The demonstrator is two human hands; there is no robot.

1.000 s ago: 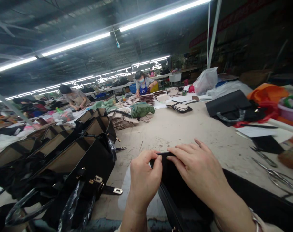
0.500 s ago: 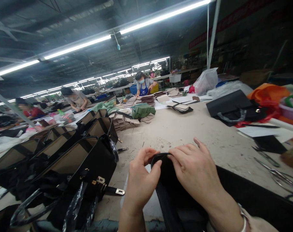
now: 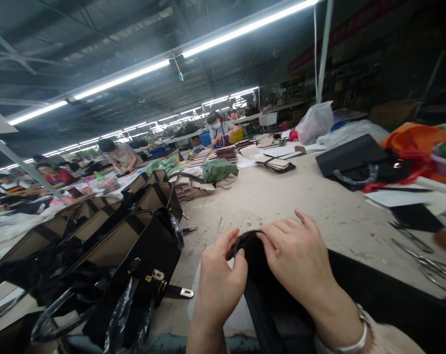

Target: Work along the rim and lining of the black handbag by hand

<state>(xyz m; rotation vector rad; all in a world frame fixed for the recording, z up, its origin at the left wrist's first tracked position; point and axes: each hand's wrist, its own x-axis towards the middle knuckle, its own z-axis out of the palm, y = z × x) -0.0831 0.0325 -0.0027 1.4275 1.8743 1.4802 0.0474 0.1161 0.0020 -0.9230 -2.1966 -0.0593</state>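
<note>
The left hand (image 3: 219, 280) is curled, with its thumb and fingers nearly closed on the rim of a black piece (image 3: 262, 290). The same rim is held by the right hand (image 3: 300, 255), with its fingers laid over the top and its thumb tucked inside. The two hands are kept near each other, with a short curved bit of the rim seen between them. The black piece is held up over the near part of the surface (image 3: 267, 196), low in the middle of the view. More black stuff is spread out to the right, partly hidden by the right arm. A shiny bracelet (image 3: 361, 339) is worn on the right wrist.

To the left, open black bags (image 3: 156, 255) are set close together. Their light brown insides can be seen, and some handles are wrapped in clear plastic. To the right, scissors (image 3: 429, 268) are laid down near a black scrap (image 3: 416, 216) and white paper (image 3: 396, 198). Behind these, a closed black bag (image 3: 350, 160) is placed beside orange cloth (image 3: 412, 137). Farther back, a green bundle (image 3: 219, 170) is seen beside piles of brown pieces (image 3: 225, 154). Behind the piles, a blue apron is worn by a person (image 3: 221, 130).
</note>
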